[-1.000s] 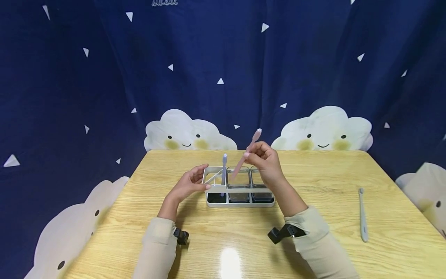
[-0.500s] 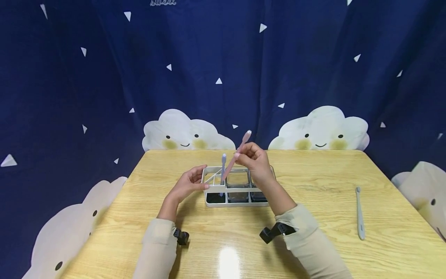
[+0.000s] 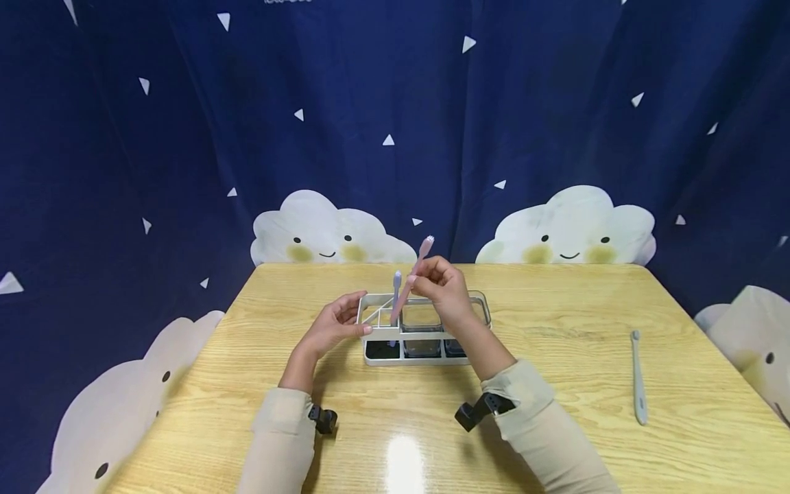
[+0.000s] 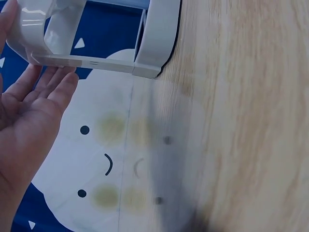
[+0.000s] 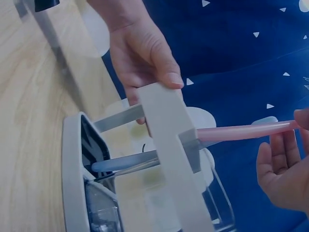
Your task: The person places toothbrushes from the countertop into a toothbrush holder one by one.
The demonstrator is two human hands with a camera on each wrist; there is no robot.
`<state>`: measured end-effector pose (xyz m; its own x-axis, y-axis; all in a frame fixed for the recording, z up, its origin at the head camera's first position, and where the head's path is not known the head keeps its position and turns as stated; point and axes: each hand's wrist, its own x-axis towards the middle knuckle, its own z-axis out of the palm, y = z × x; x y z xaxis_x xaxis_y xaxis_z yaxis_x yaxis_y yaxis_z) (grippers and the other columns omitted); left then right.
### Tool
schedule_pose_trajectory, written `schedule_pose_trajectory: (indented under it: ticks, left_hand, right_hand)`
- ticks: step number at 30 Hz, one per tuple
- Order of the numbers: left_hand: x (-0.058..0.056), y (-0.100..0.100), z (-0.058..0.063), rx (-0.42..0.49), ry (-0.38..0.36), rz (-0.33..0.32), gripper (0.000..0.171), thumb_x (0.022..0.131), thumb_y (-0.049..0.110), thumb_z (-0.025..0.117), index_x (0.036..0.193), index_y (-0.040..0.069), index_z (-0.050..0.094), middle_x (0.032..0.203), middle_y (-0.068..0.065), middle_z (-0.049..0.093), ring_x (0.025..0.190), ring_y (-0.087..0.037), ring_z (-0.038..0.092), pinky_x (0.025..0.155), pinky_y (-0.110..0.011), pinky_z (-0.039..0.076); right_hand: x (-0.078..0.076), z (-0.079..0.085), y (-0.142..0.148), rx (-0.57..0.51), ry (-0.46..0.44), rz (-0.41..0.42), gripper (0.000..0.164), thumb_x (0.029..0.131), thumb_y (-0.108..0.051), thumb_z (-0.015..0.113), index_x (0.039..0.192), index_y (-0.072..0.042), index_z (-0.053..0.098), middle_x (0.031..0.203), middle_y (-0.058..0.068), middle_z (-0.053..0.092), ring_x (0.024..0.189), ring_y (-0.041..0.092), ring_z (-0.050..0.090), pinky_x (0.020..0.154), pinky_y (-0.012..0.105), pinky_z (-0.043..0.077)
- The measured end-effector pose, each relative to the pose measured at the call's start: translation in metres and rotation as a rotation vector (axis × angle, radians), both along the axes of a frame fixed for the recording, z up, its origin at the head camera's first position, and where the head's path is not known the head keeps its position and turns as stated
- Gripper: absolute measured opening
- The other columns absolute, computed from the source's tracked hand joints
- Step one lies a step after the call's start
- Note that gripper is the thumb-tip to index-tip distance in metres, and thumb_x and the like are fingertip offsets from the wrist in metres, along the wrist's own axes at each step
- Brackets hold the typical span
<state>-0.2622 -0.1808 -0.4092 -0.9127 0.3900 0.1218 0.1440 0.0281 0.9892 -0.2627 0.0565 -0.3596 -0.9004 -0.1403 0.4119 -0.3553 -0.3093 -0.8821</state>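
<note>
A slim pink plastic toothbrush (image 3: pixel 401 300) is pinched bristles-up by the right hand (image 3: pixel 444 291), its handle end between both hands at the slotted top of a white plastic rack (image 3: pixel 387 333) gripped, apparently for steadiness, by the left hand (image 3: pixel 334 324).

The pink toothbrush (image 5: pixel 231 133) was a slim, slightly translucent stick with pale bristles, pinched partway along by the right hand (image 3: pixel 446 293). It slanted, bristle end up and leaning to the right, its lower end at the upper frame of the white holder (image 3: pixel 420 337), over the small partitions of the left bay; how far it reached inside could not be told. The holder stood upright and lengthwise, three bays side by side, a dark base in the left one. The left hand (image 3: pixel 330 326) gripped its left end by the upper frame.
</note>
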Motion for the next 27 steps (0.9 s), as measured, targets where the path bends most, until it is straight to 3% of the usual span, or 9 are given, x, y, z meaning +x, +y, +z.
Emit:
schedule_pose_trajectory:
  ticks: [4,10,15,22,27]
  left_hand:
    - [0.002,0.000,0.001,0.007,-0.005,0.005,0.074,0.077,-0.008,0.070,0.140,-0.006,0.031,0.134,-0.029,0.040,0.125,-0.045,0.033,0.102,-0.041,0.031]
    - [0.001,0.000,0.000,0.016,0.001,-0.006,0.073,0.078,-0.008,0.069,0.140,-0.006,0.031,0.134,-0.030,0.040,0.125,-0.046,0.033,0.104,-0.044,0.028]
    - [0.001,0.001,0.001,0.015,0.008,-0.005,0.072,0.078,-0.008,0.069,0.139,-0.008,0.031,0.133,-0.029,0.041,0.125,-0.047,0.033,0.104,-0.047,0.027]
    - [0.001,0.003,0.003,-0.012,0.018,0.012,0.070,0.078,-0.009,0.067,0.139,-0.005,0.034,0.131,-0.027,0.044,0.119,-0.035,0.044,0.102,-0.041,0.033]
    - [0.002,0.003,0.002,-0.004,0.008,0.006,0.070,0.078,-0.009,0.068,0.139,-0.005,0.034,0.131,-0.029,0.042,0.120,-0.039,0.041,0.103,-0.045,0.030]
  right_hand:
    - [-0.002,-0.004,-0.003,0.084,-0.009,-0.014,0.008,0.084,0.003,0.064,0.089,0.001,0.057,0.082,0.006,0.055,0.076,0.015,0.053,0.070,0.026,0.051]
    - [-0.004,-0.009,-0.005,0.164,0.000,-0.054,0.015,0.084,0.003,0.064,0.093,0.010,0.055,0.080,0.008,0.055,0.074,0.015,0.050,0.063,0.022,0.044]
    - [-0.006,-0.013,-0.006,0.224,0.002,-0.043,0.011,0.083,0.005,0.063,0.088,0.008,0.055,0.078,0.008,0.056,0.070,0.015,0.051,0.060,0.022,0.043]
    - [-0.008,-0.018,-0.009,0.311,0.042,-0.031,0.010,0.082,0.006,0.065,0.087,0.006,0.057,0.079,0.009,0.060,0.070,0.015,0.054,0.061,0.023,0.045]
    - [-0.007,-0.021,-0.010,0.374,0.035,-0.037,0.011,0.081,0.005,0.066,0.087,0.006,0.057,0.080,0.010,0.060,0.070,0.016,0.054,0.060,0.023,0.044]
